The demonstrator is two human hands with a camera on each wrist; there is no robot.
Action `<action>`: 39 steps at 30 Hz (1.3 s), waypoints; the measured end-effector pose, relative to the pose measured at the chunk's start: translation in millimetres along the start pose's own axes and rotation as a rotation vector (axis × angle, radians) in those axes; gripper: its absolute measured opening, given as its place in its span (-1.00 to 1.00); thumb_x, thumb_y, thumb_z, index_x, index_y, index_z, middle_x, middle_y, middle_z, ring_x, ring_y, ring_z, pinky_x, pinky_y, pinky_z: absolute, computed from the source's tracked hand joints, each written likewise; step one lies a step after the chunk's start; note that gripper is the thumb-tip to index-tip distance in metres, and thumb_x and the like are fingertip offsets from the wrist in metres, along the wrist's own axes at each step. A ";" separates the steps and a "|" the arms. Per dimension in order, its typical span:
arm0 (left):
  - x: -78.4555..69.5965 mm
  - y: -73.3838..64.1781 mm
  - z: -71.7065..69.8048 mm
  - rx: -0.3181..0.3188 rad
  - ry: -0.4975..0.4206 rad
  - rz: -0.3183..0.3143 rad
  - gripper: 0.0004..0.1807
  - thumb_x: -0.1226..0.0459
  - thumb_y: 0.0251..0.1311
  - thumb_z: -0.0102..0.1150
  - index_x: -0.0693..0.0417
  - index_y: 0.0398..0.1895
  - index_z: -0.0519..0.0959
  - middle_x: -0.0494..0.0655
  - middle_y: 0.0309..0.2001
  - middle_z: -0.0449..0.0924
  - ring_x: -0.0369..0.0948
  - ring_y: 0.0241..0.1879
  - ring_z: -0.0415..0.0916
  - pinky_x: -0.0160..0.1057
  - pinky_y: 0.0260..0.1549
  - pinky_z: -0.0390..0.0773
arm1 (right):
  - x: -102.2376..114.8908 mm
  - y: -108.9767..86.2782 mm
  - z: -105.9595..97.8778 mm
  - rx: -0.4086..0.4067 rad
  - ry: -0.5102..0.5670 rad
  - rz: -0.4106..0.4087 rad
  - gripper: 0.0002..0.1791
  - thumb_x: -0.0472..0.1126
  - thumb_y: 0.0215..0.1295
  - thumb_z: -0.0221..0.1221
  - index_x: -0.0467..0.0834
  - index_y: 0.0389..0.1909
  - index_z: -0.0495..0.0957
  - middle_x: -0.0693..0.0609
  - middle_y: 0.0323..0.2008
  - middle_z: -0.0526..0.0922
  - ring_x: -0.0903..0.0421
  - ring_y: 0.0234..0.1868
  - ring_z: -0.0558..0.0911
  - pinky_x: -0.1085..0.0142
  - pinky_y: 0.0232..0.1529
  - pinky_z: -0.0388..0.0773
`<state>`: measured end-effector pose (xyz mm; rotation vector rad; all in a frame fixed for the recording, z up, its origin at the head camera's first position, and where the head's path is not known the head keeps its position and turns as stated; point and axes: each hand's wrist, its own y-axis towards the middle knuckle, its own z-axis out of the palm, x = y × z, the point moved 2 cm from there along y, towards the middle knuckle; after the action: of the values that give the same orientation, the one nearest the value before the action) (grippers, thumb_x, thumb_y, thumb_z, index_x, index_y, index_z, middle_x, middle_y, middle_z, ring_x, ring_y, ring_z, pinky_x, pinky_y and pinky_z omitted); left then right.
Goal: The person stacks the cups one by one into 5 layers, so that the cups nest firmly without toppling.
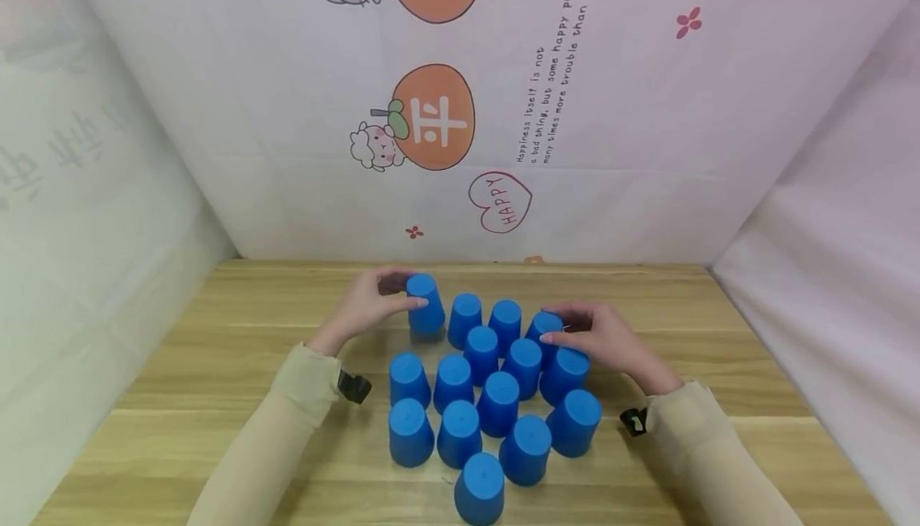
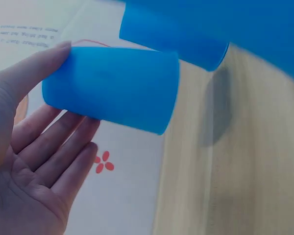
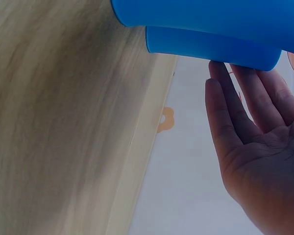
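Several blue cups stand upside down on the wooden table. At the back left, my left hand (image 1: pixel 365 308) holds one blue cup (image 1: pixel 424 306) between thumb and fingers. In the left wrist view the thumb lies on one side of this cup (image 2: pixel 110 88) and the fingertips on the other. At the back right of the group, my right hand (image 1: pixel 607 338) pinches another blue cup (image 1: pixel 544 324), thumb in front and fingers behind. In the right wrist view the fingertips touch that cup (image 3: pixel 210 49), and a nearer cup (image 3: pixel 225 19) partly covers it; the thumb is hidden there.
The other cups stand close together between my forearms, with one front cup (image 1: pixel 479 490) nearest me. The wooden table (image 1: pixel 180 406) meets a printed white cloth (image 1: pixel 611 215) at its back edge. White cloth also hangs at both sides. A black wrist camera (image 1: pixel 354 387) sits on the left sleeve.
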<state>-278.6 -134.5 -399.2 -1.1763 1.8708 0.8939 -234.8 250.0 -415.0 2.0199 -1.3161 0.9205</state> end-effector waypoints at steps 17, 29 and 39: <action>25.7 50.1 10.3 -0.091 0.029 -0.036 -0.40 0.05 0.25 0.43 0.08 0.30 0.54 0.02 0.19 0.60 0.01 0.18 0.53 0.05 0.17 0.52 | 3.1 -1.5 -0.1 0.006 0.023 0.016 -0.46 0.03 0.31 0.39 -0.13 0.22 0.60 -0.02 -0.01 0.71 0.00 -0.04 0.68 0.08 -0.03 0.67; 38.6 59.3 16.1 -0.099 0.035 -0.073 -0.42 0.09 0.27 0.42 0.14 0.29 0.54 0.07 0.17 0.60 0.04 0.16 0.54 0.09 0.16 0.52 | 2.2 -1.6 0.4 0.007 0.026 0.010 -0.48 0.01 0.31 0.39 -0.13 0.22 0.60 -0.01 -0.02 0.71 0.01 -0.05 0.69 0.09 -0.03 0.67; 38.3 58.9 16.7 -0.101 0.027 -0.102 -0.30 0.04 0.26 0.42 0.13 0.39 0.45 0.09 0.29 0.51 0.07 0.25 0.47 0.11 0.20 0.48 | -0.5 -0.7 -0.1 0.013 0.014 0.001 -0.48 0.02 0.32 0.38 -0.12 0.23 0.60 0.00 -0.02 0.71 0.01 -0.05 0.68 0.12 -0.03 0.67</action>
<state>-341.2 -116.3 -430.2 -1.3392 1.7872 0.9291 -234.2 250.7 -415.4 2.0196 -1.3065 0.9446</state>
